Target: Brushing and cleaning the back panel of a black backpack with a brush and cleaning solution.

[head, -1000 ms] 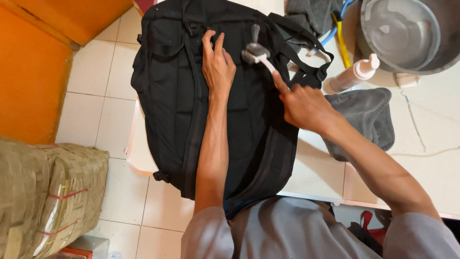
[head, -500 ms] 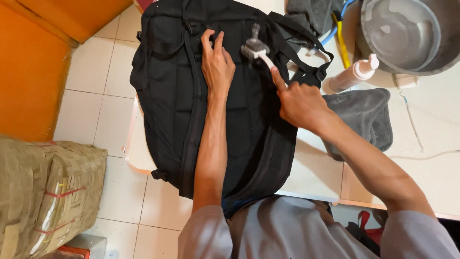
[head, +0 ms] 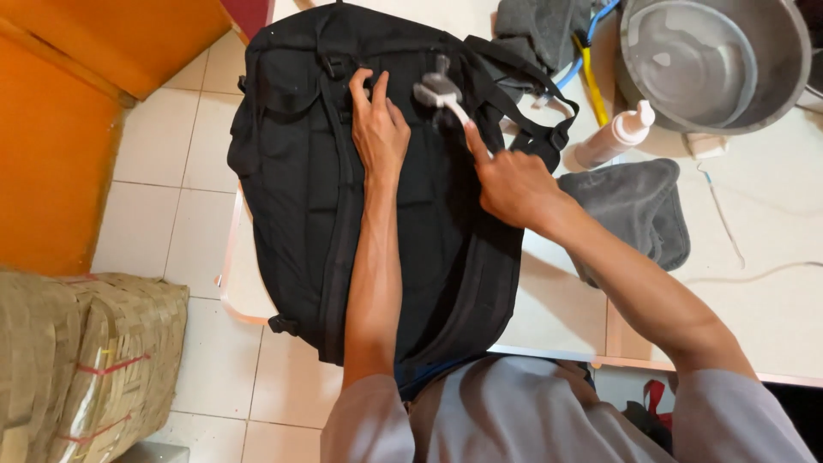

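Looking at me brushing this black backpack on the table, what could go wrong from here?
The backpack hangs well past the table edge over the tiled floor; only the left hand pins it, so it might slide off. The right hand grips the brush by the far end of its handle, so it could twist or slip. The pump bottle lies near that forearm and could get knocked.

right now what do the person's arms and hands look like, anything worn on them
Both hands, left hand and right hand, are bare: no gloves, rings, watch or bands can be seen. The forearms are uncovered too. Short grey sleeves of a plain grey shirt cover only the upper arms, ending near the elbows. No markings show on the fabric.
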